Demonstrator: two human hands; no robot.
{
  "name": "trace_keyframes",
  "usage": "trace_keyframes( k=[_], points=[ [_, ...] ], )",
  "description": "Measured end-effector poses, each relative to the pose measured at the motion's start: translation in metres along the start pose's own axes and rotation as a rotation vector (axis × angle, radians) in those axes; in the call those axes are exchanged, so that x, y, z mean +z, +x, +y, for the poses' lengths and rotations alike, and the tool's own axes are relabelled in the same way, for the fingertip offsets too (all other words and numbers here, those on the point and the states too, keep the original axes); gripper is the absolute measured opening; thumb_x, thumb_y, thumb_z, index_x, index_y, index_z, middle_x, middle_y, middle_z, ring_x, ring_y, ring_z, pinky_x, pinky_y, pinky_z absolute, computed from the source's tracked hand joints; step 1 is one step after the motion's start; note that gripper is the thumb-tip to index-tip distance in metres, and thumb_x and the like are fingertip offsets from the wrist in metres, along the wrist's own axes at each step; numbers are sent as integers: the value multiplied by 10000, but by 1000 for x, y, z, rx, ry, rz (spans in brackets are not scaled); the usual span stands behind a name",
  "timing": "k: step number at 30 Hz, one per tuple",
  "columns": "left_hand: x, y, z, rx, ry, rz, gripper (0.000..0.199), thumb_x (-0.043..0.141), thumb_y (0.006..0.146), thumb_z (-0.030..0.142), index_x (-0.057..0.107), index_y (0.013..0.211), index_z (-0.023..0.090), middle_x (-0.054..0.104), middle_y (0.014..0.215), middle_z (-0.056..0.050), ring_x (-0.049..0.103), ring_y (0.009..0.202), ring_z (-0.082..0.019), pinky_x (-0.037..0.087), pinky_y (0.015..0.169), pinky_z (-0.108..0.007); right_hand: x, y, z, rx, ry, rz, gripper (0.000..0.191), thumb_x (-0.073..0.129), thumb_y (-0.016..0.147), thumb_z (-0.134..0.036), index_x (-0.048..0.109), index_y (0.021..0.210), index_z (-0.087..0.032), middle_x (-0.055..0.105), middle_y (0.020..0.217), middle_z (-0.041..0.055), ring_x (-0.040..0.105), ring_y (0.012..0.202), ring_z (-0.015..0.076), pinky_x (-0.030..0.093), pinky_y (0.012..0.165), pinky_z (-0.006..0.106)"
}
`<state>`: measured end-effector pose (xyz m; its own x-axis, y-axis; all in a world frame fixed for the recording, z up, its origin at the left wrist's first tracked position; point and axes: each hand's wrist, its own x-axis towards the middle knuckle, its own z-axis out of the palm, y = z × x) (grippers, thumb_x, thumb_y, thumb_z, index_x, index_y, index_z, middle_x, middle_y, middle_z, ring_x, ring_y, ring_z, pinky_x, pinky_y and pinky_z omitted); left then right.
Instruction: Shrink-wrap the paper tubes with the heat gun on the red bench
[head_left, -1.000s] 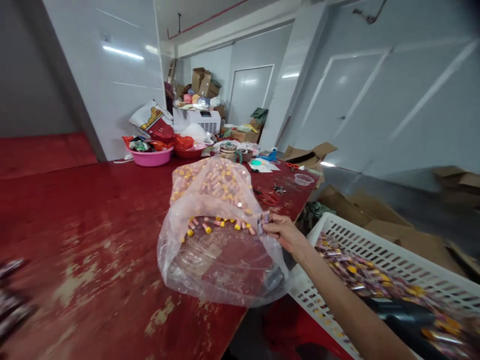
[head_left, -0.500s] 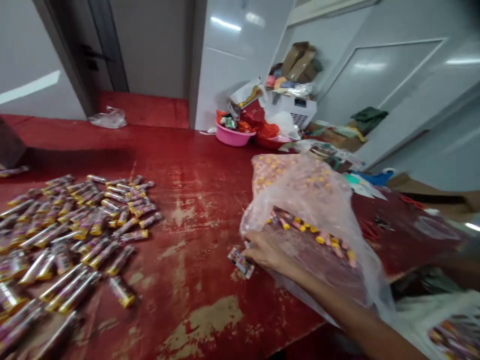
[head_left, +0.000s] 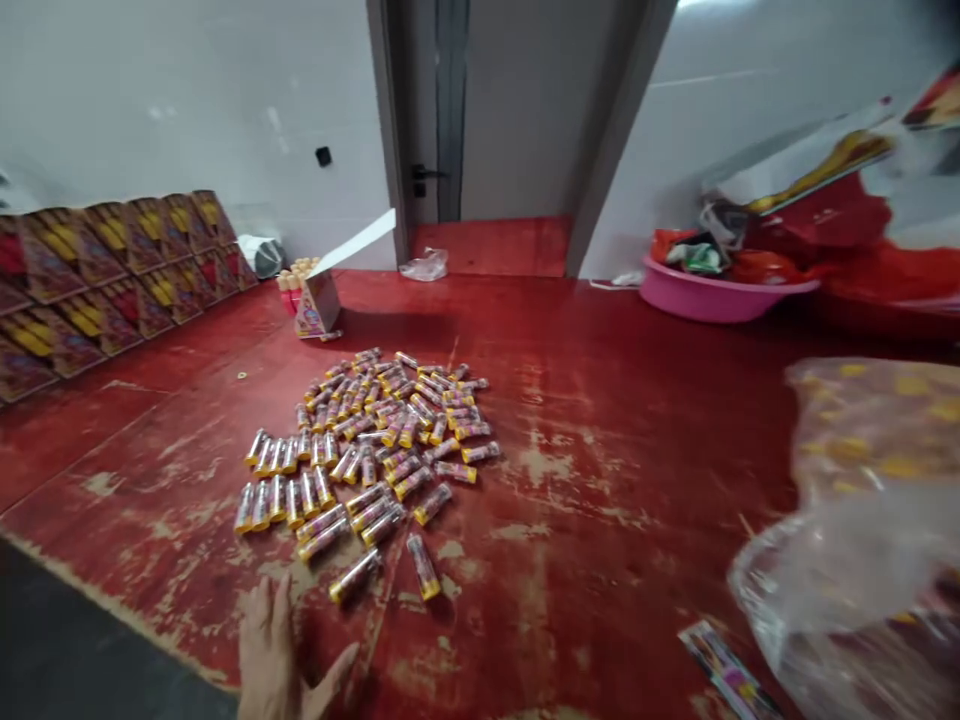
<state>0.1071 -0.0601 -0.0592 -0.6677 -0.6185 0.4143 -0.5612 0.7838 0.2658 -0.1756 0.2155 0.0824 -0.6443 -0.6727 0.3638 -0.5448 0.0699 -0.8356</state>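
Note:
My left hand [head_left: 274, 655] is at the bottom left, above the red table [head_left: 585, 560], its fingers spread and nothing in them. Just beyond its fingertips lie several small clear tubes with yellow ends [head_left: 322, 535], some in two short rows, the others in a loose pile. One tube [head_left: 424, 567] lies apart on the near side. At the lower right, a flat printed packet [head_left: 727, 670] rests beside a translucent plastic bag [head_left: 832, 570] with yellow-ended items inside. My right hand is out of view.
Printed boxes [head_left: 112, 280] stand in stacked rows at the far left. An open box [head_left: 319, 300] with red and cream items sits behind the pile. A pink basin [head_left: 720, 293] with bags stands at the back right. Crumpled plastic [head_left: 425, 265] lies near the door [head_left: 525, 110].
The view has swung left, bringing in the stacked boxes and open box. My left hand has come into view. My right hand, earlier at the bag's edge beside the packet, has left view.

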Motion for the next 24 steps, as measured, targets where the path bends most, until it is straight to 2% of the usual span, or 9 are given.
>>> trace_keyframes(
  k=[2,3,4,5,7,10,14,17,24],
  points=[
    [1,-1,7,-10,33,-26,1005,537,808,628,6,1530,174,66,1578,-214,103,1445,-425,307,1087,-653,19,24,3,-122,-158,-46,569,629,825,-492,451,1365,-502,585,1285,57,541,1167,395,514,876,613],
    [1,1,9,-17,59,-21,1053,567,778,649,7,1530,169,27,1582,-221,74,1443,-444,293,1078,-677,32,35,7,-203,-219,-77,588,663,812,-516,481,1367,-446,515,1375,56,484,1238,397,456,964,631],
    [1,4,10,-28,90,-7,1101,600,743,668,18,1531,166,-7,1583,-228,51,1439,-462,278,1068,-697,47,44,14,-273,-243,-118,679,742,756,-539,516,1368,-352,411,1466,82,411,1299,418,364,1045,650],
    [1,8,10,-41,123,3,1136,632,710,681,38,1531,167,-31,1584,-230,31,1436,-475,259,1064,-712,64,51,22,-385,-320,-167,828,788,708,-582,500,1396,-221,314,1512,167,376,1310,458,325,1042,687],
    [0,20,4,-43,175,26,1186,679,654,703,93,1529,157,-41,1581,-243,4,1429,-493,222,1060,-729,101,62,42,-404,-477,-279,1179,898,526,-590,390,1448,-60,131,1530,301,273,1331,537,321,999,724],
    [2,46,-17,-34,198,-17,1229,699,592,758,198,1511,115,-5,1572,-275,-21,1419,-516,177,1059,-742,152,76,63,-316,-638,-358,1273,914,459,-601,324,1500,-167,-51,1565,237,171,1377,514,178,1086,689],
    [7,91,-49,-79,156,-211,1332,731,475,807,264,1496,90,36,1558,-309,-8,1402,-548,135,1078,-727,200,112,64,-196,-747,-388,1110,806,609,-682,326,1501,-226,3,1580,196,236,1364,457,23,1111,667],
    [10,126,-68,-81,120,-285,1355,742,443,809,261,1502,114,66,1563,-291,7,1405,-540,122,1104,-695,225,145,59,-163,-752,-400,1094,753,638,-731,317,1505,-224,57,1580,192,285,1327,467,16,1085,703],
    [16,184,-102,-66,92,-285,1321,726,487,811,253,1504,114,131,1561,-271,67,1421,-503,137,1130,-656,265,195,62,-103,-731,-457,1043,690,704,-744,284,1517,-234,22,1596,121,172,1375,507,45,1072,733]
  ],
)
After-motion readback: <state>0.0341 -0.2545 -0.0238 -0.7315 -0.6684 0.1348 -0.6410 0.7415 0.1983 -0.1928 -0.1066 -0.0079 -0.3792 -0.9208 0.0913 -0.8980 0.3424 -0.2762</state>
